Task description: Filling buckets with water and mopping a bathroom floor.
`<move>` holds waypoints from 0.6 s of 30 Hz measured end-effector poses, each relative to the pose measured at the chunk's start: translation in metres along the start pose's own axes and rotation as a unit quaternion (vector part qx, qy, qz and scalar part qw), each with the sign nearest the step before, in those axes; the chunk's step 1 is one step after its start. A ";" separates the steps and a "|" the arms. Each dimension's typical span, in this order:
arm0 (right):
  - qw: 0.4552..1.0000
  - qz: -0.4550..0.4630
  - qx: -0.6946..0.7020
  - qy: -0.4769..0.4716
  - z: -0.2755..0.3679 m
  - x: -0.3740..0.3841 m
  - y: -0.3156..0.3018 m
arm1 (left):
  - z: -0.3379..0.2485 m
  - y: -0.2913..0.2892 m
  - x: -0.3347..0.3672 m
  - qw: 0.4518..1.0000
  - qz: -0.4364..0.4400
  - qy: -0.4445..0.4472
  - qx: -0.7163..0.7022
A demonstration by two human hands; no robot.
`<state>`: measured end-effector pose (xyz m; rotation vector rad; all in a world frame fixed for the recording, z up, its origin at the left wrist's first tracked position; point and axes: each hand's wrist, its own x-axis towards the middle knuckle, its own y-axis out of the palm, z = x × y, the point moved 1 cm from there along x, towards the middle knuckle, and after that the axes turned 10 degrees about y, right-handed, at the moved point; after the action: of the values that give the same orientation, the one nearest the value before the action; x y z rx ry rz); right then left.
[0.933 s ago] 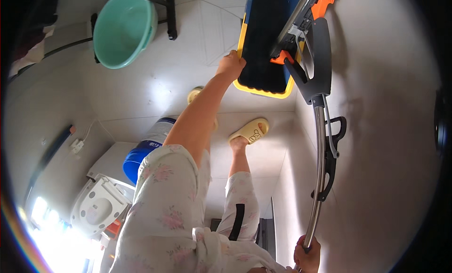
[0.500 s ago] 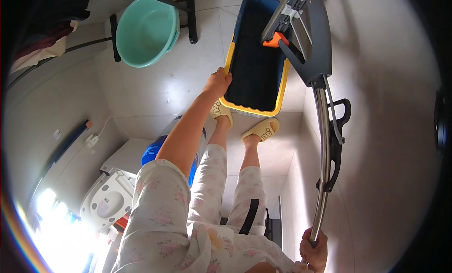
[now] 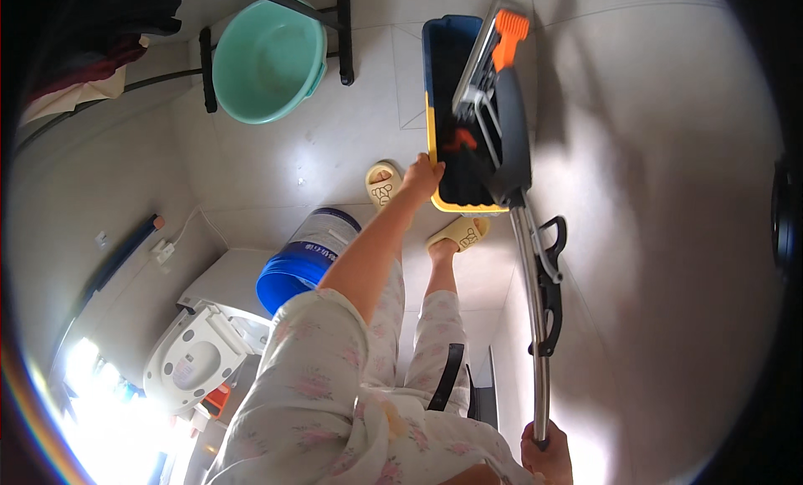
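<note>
My left hand (image 3: 422, 180) grips the yellow rim on the left side of a dark blue and yellow mop bucket (image 3: 432, 142). Low at the right, my right hand (image 3: 548, 457) is wrapped round the metal pole of a squeeze mop (image 3: 539, 389). The mop slants up over the bucket's right side, its grey body and orange clips (image 3: 508, 38) at the top. Its metal head frame lies over the bucket opening and hides part of the dark inside. Whether the head touches the bucket, I cannot tell.
A mint green basin (image 3: 269, 63) stands at the far left by a black rack leg (image 3: 344, 33). Near my legs is a blue bucket (image 3: 288, 276), with a white toilet (image 3: 196, 359) beyond it. Bare wall (image 3: 661, 259) rises along the right.
The mop has shifted left and nearer, its head now over the bucket opening. The bucket has slid to the right with my left hand on its rim.
</note>
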<state>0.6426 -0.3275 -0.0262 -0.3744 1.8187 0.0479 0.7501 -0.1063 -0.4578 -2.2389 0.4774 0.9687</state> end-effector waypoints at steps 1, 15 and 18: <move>0.999 -0.027 -0.036 -0.003 0.003 -0.003 0.003 | 0.005 0.010 0.000 1.000 -0.005 -0.004 -0.018; 0.989 -0.123 -0.084 -0.008 0.013 0.029 0.017 | -0.014 0.029 -0.015 0.991 -0.074 -0.084 -0.076; 0.990 -0.131 -0.047 -0.013 0.009 0.071 0.021 | -0.016 0.034 -0.013 0.993 -0.064 -0.081 -0.063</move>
<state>0.6288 -0.3218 -0.0991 -0.6736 1.7329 -0.0433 0.7310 -0.1412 -0.4545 -2.2469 0.2025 1.1286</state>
